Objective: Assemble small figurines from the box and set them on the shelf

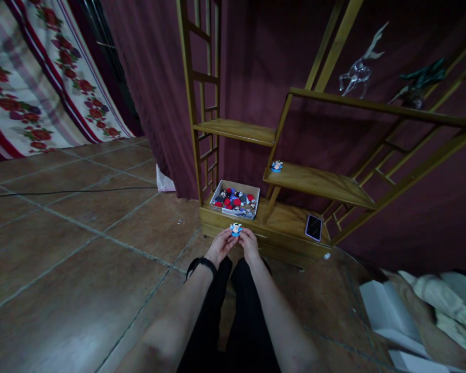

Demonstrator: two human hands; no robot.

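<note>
Between my left hand point(220, 245) and right hand point(250, 244) the small toy point(235, 229) is clamped – a similar figure point(277, 166) stands on the shelf point(320, 183) ahead, rightward, nearer my right hand.

Head camera: worn high on the person, looking from in front of and above the wooden shelf unit point(322, 185).
Facing: forward and steeply down, toward the shelf unit's lower boards.
Near the lens: forearms point(274, 305) and dark trouser legs point(249, 311), on the shelf unit's near side.
Hands: the left hand point(221, 245) and right hand point(249, 243), farther out, just before the shelf unit's base.
Breadth: wide, from flowered cloth point(42, 93) left of the shelf unit to white boxes point(388, 308) right of it.
</note>
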